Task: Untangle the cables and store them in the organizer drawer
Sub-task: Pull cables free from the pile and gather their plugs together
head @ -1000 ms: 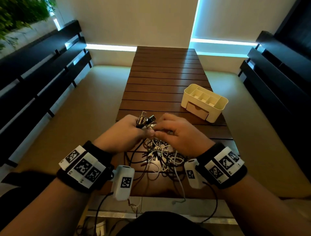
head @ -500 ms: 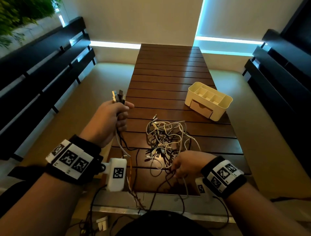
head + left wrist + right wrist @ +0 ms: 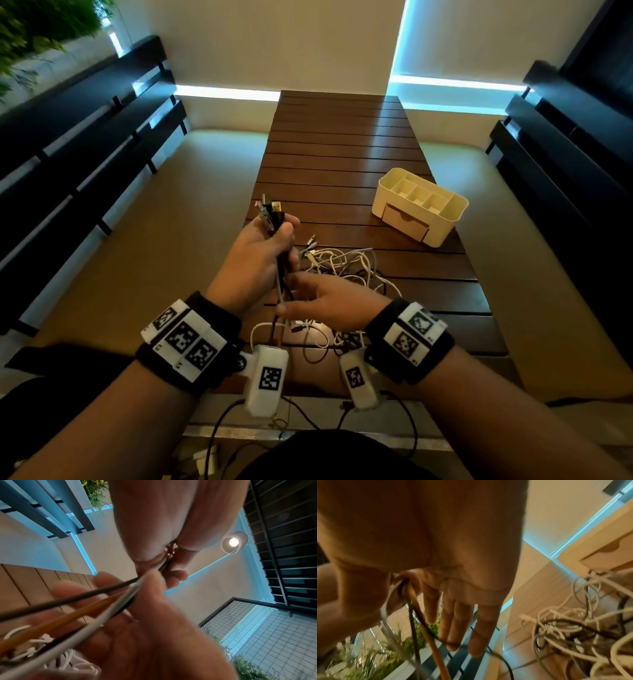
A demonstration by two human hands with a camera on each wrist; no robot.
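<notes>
My left hand (image 3: pixel 286 236) grips a bundle of several cables (image 3: pixel 270 214) just below their plugs, which stick up above the fist over the table's left edge. Their strands hang down through my right hand (image 3: pixel 291 294), whose thumb lies over them while the fingers stay nearly straight (image 3: pixel 453 622). In the left wrist view black, orange and white strands (image 3: pixel 72 616) run taut from the left fist (image 3: pixel 164 555) across the right palm (image 3: pixel 145 635). A tangle of white and black cables (image 3: pixel 346 267) lies on the slatted wooden table (image 3: pixel 342 137). The cream organizer (image 3: pixel 423 205) stands at the right, its drawer (image 3: pixel 406 221) closed.
Beige benches (image 3: pixel 154 240) with dark slatted backs flank the table on both sides. Black leads from the wrist cameras hang over the near table edge (image 3: pixel 308 421). The far half of the table carries nothing. A lit lamp (image 3: pixel 233 542) shows overhead.
My left hand has come back from the left toward the centre with its bundle. My right hand has left the near side of the tangle and risen to the strands under the left fist.
</notes>
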